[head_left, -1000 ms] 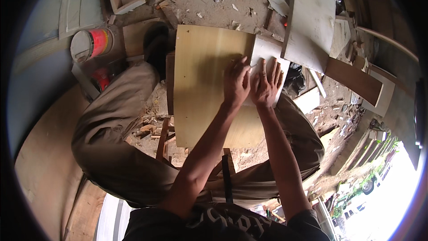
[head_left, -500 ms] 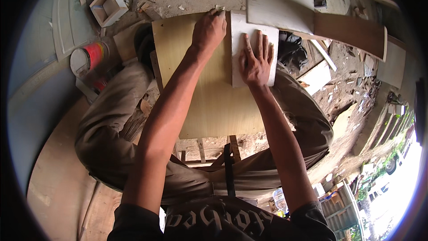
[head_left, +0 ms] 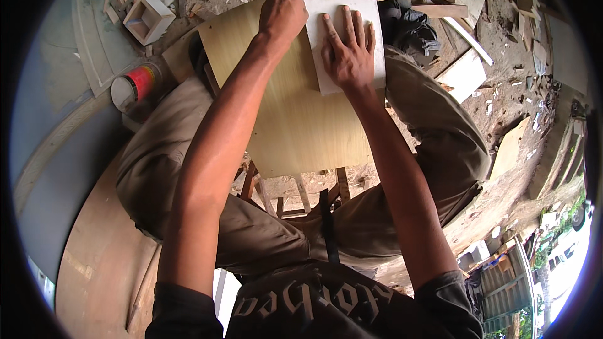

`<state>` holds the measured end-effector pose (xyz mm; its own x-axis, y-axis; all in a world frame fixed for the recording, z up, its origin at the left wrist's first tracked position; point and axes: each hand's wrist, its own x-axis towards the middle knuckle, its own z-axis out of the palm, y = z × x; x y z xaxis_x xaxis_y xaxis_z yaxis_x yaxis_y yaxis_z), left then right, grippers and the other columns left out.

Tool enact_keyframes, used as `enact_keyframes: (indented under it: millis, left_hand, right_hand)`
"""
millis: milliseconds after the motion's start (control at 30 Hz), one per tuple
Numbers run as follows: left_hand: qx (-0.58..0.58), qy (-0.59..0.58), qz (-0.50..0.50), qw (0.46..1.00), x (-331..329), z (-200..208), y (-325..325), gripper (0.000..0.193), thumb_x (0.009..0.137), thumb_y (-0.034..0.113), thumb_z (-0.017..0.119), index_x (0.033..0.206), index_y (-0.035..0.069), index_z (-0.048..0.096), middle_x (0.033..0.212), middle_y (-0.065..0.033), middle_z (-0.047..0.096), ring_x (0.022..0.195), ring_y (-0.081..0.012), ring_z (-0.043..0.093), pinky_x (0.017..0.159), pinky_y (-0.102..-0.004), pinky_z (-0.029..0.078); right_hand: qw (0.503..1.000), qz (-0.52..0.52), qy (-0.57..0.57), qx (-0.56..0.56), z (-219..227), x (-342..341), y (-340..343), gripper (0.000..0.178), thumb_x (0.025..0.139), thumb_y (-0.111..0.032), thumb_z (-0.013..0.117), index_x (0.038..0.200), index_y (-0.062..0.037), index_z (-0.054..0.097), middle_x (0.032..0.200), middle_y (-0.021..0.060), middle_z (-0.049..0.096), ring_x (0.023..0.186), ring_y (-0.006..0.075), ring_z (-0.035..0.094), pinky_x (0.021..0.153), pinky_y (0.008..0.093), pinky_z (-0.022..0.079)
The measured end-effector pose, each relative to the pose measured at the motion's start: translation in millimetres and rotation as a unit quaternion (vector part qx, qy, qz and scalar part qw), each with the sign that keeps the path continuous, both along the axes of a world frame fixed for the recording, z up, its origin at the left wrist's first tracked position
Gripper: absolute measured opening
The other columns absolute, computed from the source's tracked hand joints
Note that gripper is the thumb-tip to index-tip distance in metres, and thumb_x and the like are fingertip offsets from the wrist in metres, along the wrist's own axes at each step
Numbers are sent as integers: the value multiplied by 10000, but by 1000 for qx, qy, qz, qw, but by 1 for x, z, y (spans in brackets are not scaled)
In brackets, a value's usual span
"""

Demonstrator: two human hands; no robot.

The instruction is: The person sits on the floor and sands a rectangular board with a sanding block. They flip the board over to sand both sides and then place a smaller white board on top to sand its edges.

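Far left: curved pale blue-grey panel (head_left: 56,119) bending along the rim, a broad curved sheet of brown plywood (head_left: 94,257) nearer. Just right of that, a red-and-yellow tin can with a pale lid (head_left: 133,85) lying on its side, and farther off a small open square wooden box (head_left: 148,19) among wood scraps.

Centre: large rectangular pale yellow-green veneered board (head_left: 295,119) resting across the knees, above a wooden stool frame (head_left: 295,191) showing between the legs. Left hand (head_left: 282,16) at the far edge of that board, fingers curled over the far left corner of a thin white rectangular sheet (head_left: 345,9), gripping there; whether board and sheet are pinched together cannot be told. Right hand (head_left: 348,56) just right of the left, fingers spread wide, palm pressed flat on the white sheet, holding nothing. White sheet lying on the board's far right part, under the right palm, its left edge beside the left wrist.

Right: dark crumpled cloth (head_left: 411,28) just past the sheet, pale offcuts of board (head_left: 465,75) and thin wooden strips scattered on dusty bare ground (head_left: 502,119) littered with chips. Far right: daylight, greenery and corrugated metal roofs (head_left: 509,276) near the rim.
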<state>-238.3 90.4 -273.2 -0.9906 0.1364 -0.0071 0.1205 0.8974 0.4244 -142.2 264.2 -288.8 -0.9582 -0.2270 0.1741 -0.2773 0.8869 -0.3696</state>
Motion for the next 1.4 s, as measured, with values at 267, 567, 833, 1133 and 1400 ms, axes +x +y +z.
enact_keyframes:
  millis: [267,567,833,1133,1400]
  left_hand:
    - [68,60,6,996,24,-10,-5,165,910,86,560,968,-29,663,863,-260,688,824,-457,663,734,-508,537]
    - [86,-11,-51,995,64,5,-14,196,920,63,558,1047,-32,674,951,-249,695,905,-429,670,814,-483,544]
    - [17,54,27,998,6,-5,-14,171,883,92,591,941,-49,669,892,-240,681,816,-412,672,752,-484,557]
    - [65,102,26,992,10,-17,-9,160,899,112,574,823,-13,639,786,-252,663,747,-445,658,666,-517,532]
    - [90,103,99,986,24,-18,0,234,911,130,575,1023,-16,720,884,-252,710,813,-410,700,735,-472,561]
  right_hand:
    - [1000,-14,5,-4,2,1,-1,607,882,-300,602,1482,-291,512,1595,124,386,1457,356,377,1194,590,240]
    - [1000,-14,-4,-12,5,2,-1,631,866,-312,623,1487,-291,510,1600,119,382,1465,353,365,1197,587,240]
    - [1000,-13,21,-15,-1,1,-4,630,864,-289,608,1486,-287,507,1593,117,391,1456,354,377,1192,591,248]
    - [1000,-13,16,-11,-1,1,-2,638,868,-303,600,1496,-291,494,1601,117,379,1457,362,373,1196,589,238]
    - [1000,-12,-5,-3,3,1,-4,634,865,-300,606,1490,-291,500,1598,118,379,1454,361,375,1196,590,236]
